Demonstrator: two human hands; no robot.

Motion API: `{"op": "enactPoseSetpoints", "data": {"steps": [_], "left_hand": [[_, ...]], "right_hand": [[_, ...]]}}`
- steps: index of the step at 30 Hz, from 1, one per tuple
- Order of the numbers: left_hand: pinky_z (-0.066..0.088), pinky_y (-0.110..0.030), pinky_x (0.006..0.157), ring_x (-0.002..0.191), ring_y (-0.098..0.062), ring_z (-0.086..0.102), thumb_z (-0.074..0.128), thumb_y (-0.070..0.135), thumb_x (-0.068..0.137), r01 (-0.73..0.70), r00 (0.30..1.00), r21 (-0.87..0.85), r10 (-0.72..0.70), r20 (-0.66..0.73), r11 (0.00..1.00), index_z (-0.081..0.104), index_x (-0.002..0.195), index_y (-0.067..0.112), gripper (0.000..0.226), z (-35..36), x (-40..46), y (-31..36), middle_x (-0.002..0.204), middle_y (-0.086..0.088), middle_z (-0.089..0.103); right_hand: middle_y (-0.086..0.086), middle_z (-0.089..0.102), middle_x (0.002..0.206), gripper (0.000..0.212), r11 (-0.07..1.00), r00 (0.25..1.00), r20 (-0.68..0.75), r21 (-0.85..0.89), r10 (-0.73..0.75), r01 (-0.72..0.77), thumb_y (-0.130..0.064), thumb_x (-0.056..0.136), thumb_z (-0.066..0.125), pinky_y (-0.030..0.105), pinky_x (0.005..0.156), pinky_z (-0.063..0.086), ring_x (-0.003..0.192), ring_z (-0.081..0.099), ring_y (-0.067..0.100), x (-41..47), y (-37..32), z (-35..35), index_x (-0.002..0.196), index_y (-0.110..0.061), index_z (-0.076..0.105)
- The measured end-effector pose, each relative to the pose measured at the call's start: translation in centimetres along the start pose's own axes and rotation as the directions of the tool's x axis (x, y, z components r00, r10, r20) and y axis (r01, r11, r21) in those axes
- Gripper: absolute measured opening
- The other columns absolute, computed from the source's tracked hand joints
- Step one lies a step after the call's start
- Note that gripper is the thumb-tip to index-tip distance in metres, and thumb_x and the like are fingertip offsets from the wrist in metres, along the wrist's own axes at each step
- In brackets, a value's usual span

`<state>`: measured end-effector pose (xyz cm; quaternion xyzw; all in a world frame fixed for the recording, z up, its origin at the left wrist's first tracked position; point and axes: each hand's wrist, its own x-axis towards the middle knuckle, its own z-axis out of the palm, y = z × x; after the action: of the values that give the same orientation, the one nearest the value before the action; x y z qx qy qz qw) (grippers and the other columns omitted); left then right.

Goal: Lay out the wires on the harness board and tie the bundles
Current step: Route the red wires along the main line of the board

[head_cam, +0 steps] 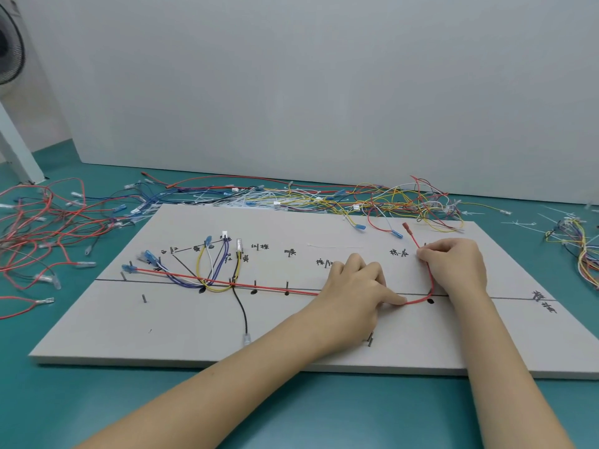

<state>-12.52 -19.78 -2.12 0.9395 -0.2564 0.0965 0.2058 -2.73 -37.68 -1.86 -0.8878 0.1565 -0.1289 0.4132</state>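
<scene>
Head view: on the grey harness board (181, 332) a red wire (259, 285) runs from a blue terminal (128, 268) at far left along the drawn line to the right. The left hand (353, 286) lies over it, thumb pressing it at the bend. The right hand (453, 264) pinches the wire where it rises toward its red terminal (407, 228). Loose wires (372, 197) lie along the far edge.
</scene>
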Motion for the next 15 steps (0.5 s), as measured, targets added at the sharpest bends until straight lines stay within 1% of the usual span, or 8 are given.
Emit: {"op": "enactPoseSetpoints", "data": {"steps": [4,9,12,15], "left_hand": [[0.016,-0.029,0.076,0.103,-0.02,0.032,0.045,0.009,0.099,0.0,1.0,-0.012,0.0,0.002,1.0,0.061,0.129,0.036,0.044,0.1,0.01,0.0,0.106,0.006,0.05],[0.024,-0.03,0.079,0.101,-0.02,0.033,0.046,0.008,0.098,0.004,1.0,-0.028,-0.004,0.004,1.0,0.061,0.128,0.036,0.044,0.26,0.08,-0.16,0.106,0.005,0.05],[0.03,-0.033,0.084,0.1,-0.019,0.032,0.046,0.007,0.098,0.005,1.0,-0.033,-0.005,0.007,0.999,0.061,0.129,0.036,0.045,0.41,0.03,-0.19,0.106,0.005,0.05],[0.031,-0.033,0.085,0.098,-0.018,0.031,0.046,0.006,0.097,0.006,1.0,-0.037,-0.005,0.009,0.999,0.062,0.129,0.035,0.046,0.47,0.05,-0.29,0.105,0.005,0.05]], "right_hand": [[0.001,0.068,0.089,0.006,1.0,1.0,0.002,-0.003,-0.013,0.013,-0.015,0.081,0.069,0.03,0.074,0.043,0.087,0.059,0.023,0.52,0.04,0.01,0.085,-0.016,0.075],[0.003,0.069,0.084,0.008,1.0,0.996,-0.085,0.007,-0.027,0.028,-0.013,0.08,0.066,0.028,0.072,0.04,0.082,0.058,0.023,0.59,0.5,0.29,0.082,-0.012,0.074],[0.004,0.067,0.081,0.007,0.999,0.994,-0.103,-0.001,-0.035,0.035,-0.012,0.081,0.066,0.028,0.072,0.04,0.08,0.057,0.025,0.55,0.61,0.28,0.079,-0.011,0.072],[0.003,0.065,0.079,0.008,0.999,0.991,-0.123,-0.014,-0.052,0.051,-0.01,0.081,0.064,0.028,0.072,0.039,0.079,0.054,0.024,0.5,0.6,0.24,0.077,-0.01,0.071]]}}
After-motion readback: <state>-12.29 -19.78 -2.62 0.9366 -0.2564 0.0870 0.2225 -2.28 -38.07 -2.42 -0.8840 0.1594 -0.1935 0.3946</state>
